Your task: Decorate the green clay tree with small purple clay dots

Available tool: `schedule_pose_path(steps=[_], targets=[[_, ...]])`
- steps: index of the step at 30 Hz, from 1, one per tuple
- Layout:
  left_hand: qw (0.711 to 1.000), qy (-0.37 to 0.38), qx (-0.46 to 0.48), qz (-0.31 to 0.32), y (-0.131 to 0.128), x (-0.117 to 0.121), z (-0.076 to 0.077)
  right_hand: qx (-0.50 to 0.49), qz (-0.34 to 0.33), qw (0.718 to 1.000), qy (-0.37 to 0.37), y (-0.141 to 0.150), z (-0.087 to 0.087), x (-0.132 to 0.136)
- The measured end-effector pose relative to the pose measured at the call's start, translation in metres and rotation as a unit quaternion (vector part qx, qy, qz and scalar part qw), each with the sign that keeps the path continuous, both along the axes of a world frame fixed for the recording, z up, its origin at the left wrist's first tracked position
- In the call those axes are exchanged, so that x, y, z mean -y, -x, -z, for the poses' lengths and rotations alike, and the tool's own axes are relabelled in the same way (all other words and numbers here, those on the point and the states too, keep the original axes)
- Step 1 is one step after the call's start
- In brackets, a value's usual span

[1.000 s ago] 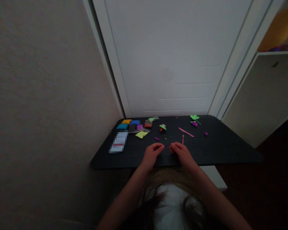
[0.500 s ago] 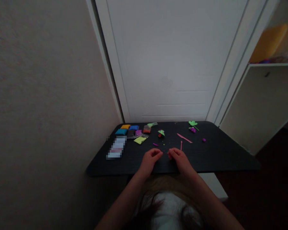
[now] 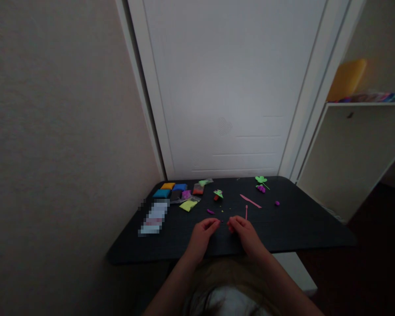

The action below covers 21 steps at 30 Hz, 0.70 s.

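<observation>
My left hand [image 3: 201,235] is closed, thumb and fingers pinched together above the near part of the black table. Facing it across a small gap, my right hand [image 3: 245,232] is curled into a pinch too. Whatever either pinch holds is too small or hidden to make out. A tiny purple bit [image 3: 222,221] shows in the gap by the left fingertips. Just beyond lie a purple clay roll [image 3: 210,211] and small yellow-green crumbs [image 3: 222,211]. A pink modelling stick [image 3: 246,212] points away from my right hand. Farther back stands a green-topped clay figure [image 3: 218,194] with a red base.
Clay packets, such as a yellow one [image 3: 188,204] and a teal one [image 3: 161,193], cluster at left behind a blurred sheet [image 3: 155,217]. To the right are a pink plastic knife [image 3: 250,201], a purple ball [image 3: 277,203], a purple clay cluster [image 3: 260,188] and a green clover shape [image 3: 260,179].
The camera view has shifted, so the table sits lower in the picture. Both hands keep nearly the same pinched pose, and the things on the table stay in place.
</observation>
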<state>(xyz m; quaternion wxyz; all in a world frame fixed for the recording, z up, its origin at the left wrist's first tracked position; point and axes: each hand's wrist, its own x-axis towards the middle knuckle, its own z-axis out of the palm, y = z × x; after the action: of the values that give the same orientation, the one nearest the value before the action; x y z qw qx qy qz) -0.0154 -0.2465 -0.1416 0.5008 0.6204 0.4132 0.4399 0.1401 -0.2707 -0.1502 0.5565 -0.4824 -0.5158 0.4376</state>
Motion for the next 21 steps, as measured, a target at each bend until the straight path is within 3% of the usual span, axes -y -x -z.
schedule_pose_path(steps=[21], targets=[[1.000,0.004,0.027,-0.004,-0.0002,0.0035,0.0023,-0.019,0.005,1.000,-0.007,0.0001,0.0042,0.0034]])
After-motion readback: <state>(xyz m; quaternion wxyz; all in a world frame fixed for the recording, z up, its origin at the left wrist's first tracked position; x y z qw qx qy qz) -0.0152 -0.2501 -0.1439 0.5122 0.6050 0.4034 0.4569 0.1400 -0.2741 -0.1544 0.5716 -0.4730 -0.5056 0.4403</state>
